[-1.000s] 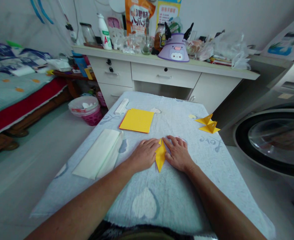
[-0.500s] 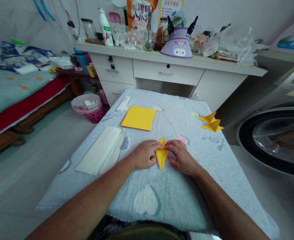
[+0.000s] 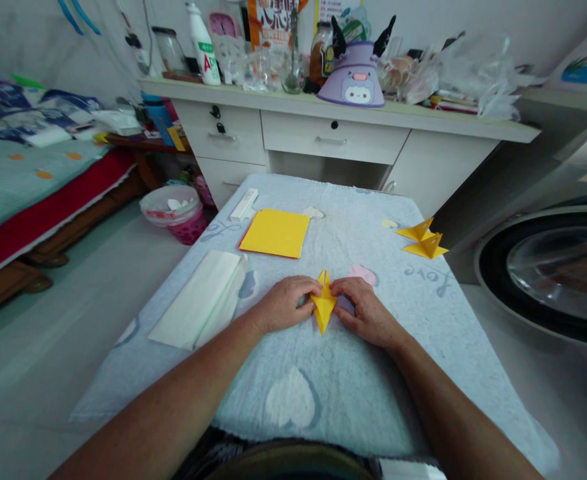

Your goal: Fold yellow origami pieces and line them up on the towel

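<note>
Since the folded yellow paper [image 3: 324, 305] sits right between the hands, it's easy to place: middle of the cloth-covered desk [image 3: 356, 393], narrow tip toward the near side, two thin points toward the far side. Left hand [image 3: 290, 304] has its left edge pinched between thumb and fingers, right hand [image 3: 366, 309] does the same on the right edge, so they're close but not touching each other. Can't tell whether the paper is lying flat on the cloth or lifted a bit.

Handling-wise, I'd guess it's next to nothing in weight, crisp and stiff where the layers stack up, but easy to crumple or tear at those skinny points. I'd hold it by the side edges, lightly, tips left alone. Spare yellow sheets [image 3: 276, 233] are far left, two folded yellow shapes [image 3: 426, 245] far right.
</note>
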`<control>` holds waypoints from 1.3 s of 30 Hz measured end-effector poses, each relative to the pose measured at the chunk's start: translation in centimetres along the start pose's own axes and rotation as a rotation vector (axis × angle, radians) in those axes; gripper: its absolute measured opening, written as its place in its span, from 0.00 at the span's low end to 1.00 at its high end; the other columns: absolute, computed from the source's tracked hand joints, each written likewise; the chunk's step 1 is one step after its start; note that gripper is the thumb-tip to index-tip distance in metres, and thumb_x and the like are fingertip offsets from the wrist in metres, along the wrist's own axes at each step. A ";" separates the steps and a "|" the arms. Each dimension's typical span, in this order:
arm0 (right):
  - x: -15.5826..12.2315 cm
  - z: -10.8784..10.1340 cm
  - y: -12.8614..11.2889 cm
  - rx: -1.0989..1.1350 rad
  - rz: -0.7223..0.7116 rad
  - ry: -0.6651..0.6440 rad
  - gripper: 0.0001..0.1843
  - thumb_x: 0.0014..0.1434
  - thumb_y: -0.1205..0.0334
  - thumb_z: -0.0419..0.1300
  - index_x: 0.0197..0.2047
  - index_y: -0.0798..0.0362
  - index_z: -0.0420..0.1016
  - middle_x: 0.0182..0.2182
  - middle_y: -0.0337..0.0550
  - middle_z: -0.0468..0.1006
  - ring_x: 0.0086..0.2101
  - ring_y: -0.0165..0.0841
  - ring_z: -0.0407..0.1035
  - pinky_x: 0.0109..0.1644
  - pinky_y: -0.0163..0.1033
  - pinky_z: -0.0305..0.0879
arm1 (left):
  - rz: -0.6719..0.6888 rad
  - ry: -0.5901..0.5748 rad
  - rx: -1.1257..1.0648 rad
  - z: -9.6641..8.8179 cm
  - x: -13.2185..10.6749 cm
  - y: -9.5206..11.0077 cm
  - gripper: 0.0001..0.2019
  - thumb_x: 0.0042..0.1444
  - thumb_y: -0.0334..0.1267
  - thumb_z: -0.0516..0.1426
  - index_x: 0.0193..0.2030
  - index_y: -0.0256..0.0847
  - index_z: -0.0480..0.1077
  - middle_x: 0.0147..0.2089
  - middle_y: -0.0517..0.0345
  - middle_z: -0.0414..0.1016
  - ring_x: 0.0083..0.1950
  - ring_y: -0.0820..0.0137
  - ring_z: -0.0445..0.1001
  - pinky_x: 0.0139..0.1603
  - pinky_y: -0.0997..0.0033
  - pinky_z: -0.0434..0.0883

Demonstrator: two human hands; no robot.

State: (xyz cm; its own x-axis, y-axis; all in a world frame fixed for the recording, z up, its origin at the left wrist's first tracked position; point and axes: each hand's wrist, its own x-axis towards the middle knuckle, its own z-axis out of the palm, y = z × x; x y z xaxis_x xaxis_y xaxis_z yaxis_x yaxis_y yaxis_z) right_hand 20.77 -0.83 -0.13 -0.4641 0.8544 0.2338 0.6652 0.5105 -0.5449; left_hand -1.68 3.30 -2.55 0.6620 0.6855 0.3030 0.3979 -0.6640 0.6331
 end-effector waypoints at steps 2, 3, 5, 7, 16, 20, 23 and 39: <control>0.0 0.1 0.1 -0.010 -0.016 -0.004 0.14 0.57 0.62 0.57 0.48 0.51 0.72 0.47 0.49 0.76 0.50 0.41 0.68 0.56 0.49 0.58 | 0.000 0.016 0.008 0.0 0.1 0.1 0.11 0.54 0.27 0.56 0.43 0.41 0.73 0.49 0.54 0.78 0.54 0.66 0.74 0.58 0.61 0.69; 0.1 0.2 0.2 -0.018 -0.021 -0.003 0.14 0.57 0.61 0.57 0.47 0.51 0.72 0.48 0.49 0.76 0.50 0.41 0.67 0.57 0.49 0.58 | 0.003 0.024 0.019 0.0 0.1 0.1 0.11 0.54 0.26 0.56 0.42 0.41 0.73 0.48 0.54 0.78 0.53 0.66 0.74 0.57 0.61 0.69; 0.1 0.5 0.3 -0.035 -0.022 0.003 0.13 0.56 0.62 0.59 0.46 0.51 0.72 0.48 0.49 0.76 0.50 0.41 0.67 0.57 0.48 0.57 | 0.002 0.035 0.059 -0.1 0.1 0.3 0.10 0.53 0.25 0.57 0.40 0.41 0.73 0.46 0.55 0.78 0.51 0.66 0.73 0.55 0.62 0.70; 0.2 0.7 0.5 -0.041 -0.016 0.020 0.11 0.56 0.64 0.59 0.44 0.51 0.73 0.48 0.48 0.76 0.49 0.40 0.67 0.56 0.48 0.57 | -0.017 0.042 0.107 -0.2 0.2 0.4 0.09 0.52 0.25 0.58 0.38 0.41 0.74 0.43 0.55 0.76 0.49 0.66 0.72 0.53 0.63 0.70; 0.6 1.4 0.6 -0.032 0.076 0.076 0.06 0.60 0.66 0.55 0.36 0.52 0.74 0.44 0.47 0.76 0.46 0.38 0.67 0.53 0.46 0.60 | -0.090 0.056 0.157 -0.3 0.3 0.3 0.03 0.56 0.30 0.58 0.32 0.40 0.70 0.40 0.56 0.70 0.46 0.65 0.69 0.49 0.64 0.68; 0.8 1.9 0.7 -0.064 0.162 0.114 0.07 0.60 0.63 0.56 0.34 0.53 0.75 0.43 0.48 0.75 0.46 0.39 0.66 0.53 0.47 0.59 | -0.136 0.076 0.192 -0.1 0.5 0.6 0.03 0.57 0.32 0.57 0.33 0.39 0.70 0.41 0.55 0.69 0.46 0.65 0.68 0.50 0.62 0.67; 0.9 2.3 0.8 -0.111 0.226 0.137 0.09 0.60 0.62 0.56 0.33 0.52 0.76 0.43 0.49 0.74 0.46 0.40 0.65 0.53 0.48 0.58 | -0.184 0.088 0.245 0.2 0.7 0.8 0.04 0.58 0.33 0.57 0.33 0.39 0.70 0.41 0.55 0.68 0.46 0.64 0.68 0.50 0.61 0.67; 1.4 3.1 0.4 -0.212 0.313 0.244 0.08 0.56 0.64 0.59 0.26 0.52 0.73 0.40 0.49 0.74 0.42 0.41 0.64 0.48 0.46 0.59 | -0.336 0.115 0.408 0.7 1.1 2.1 0.04 0.57 0.34 0.59 0.32 0.41 0.67 0.42 0.54 0.66 0.48 0.61 0.65 0.49 0.60 0.65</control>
State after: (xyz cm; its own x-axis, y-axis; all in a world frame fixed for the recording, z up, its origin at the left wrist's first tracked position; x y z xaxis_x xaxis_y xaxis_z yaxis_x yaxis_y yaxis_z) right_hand 18.53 0.25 -2.51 -0.0866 0.9559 0.2806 0.8689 0.2102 -0.4481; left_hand 0.37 2.49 -1.41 0.3911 0.8932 0.2219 0.8054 -0.4488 0.3871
